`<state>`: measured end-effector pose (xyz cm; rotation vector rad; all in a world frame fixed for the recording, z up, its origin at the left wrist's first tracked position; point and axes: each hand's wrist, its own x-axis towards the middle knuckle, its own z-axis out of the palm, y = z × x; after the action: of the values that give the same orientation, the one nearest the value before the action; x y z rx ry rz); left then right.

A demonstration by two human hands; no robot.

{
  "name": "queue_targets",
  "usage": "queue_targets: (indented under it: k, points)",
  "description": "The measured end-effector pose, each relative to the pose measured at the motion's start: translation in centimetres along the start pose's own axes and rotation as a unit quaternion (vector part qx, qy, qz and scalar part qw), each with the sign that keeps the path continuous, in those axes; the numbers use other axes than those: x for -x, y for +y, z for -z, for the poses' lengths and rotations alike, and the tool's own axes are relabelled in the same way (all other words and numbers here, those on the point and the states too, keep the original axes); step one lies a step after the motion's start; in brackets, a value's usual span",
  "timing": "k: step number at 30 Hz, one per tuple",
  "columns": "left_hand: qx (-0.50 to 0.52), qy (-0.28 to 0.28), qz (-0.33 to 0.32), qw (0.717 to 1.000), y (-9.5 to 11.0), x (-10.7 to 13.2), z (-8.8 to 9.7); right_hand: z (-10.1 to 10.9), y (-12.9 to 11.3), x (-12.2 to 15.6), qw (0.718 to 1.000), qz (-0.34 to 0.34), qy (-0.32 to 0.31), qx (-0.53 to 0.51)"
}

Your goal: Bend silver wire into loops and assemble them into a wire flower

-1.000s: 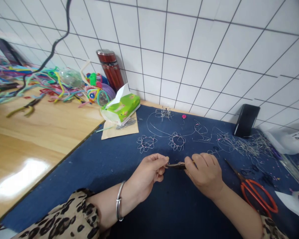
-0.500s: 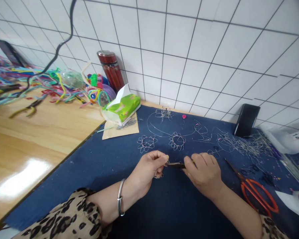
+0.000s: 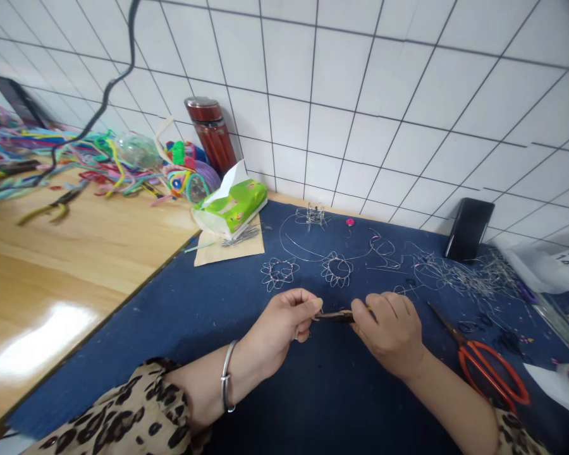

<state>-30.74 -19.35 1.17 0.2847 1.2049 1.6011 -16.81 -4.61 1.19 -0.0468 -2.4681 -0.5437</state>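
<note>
My left hand (image 3: 284, 325) is closed in a pinch on a thin wire piece, mostly hidden behind the fingers. In my right hand (image 3: 389, 332) is a pair of pliers (image 3: 336, 316), its jaws pointing left and meeting the wire at my left fingertips. The pliers' handles are covered by my right fingers. Just beyond my hands, two flower-shaped wire rings with small pink spots lie flat on the blue mat: the left wire ring (image 3: 279, 273) and the right wire ring (image 3: 337, 270).
Orange-handled scissors (image 3: 493, 373) lie at the right, below a tangle of wire (image 3: 478, 275). A black phone (image 3: 469, 229) leans on the tiled wall. A green tissue pack (image 3: 232, 205), a red flask (image 3: 211, 136) and colourful pipe cleaners (image 3: 118, 161) stand at the left.
Both hands stay almost in place, the pliers still at the left fingertips. The wire loop that showed below my left fingers is now mostly out of sight.
</note>
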Motion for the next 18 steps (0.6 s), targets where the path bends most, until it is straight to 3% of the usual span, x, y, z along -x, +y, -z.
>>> queue_targets:
  k: [18]
  points:
    - [-0.018, 0.012, 0.0, 1.0, -0.23, -0.03, 0.19, 0.01, -0.03, -0.05, 1.0, 0.004, -0.013, 0.011]
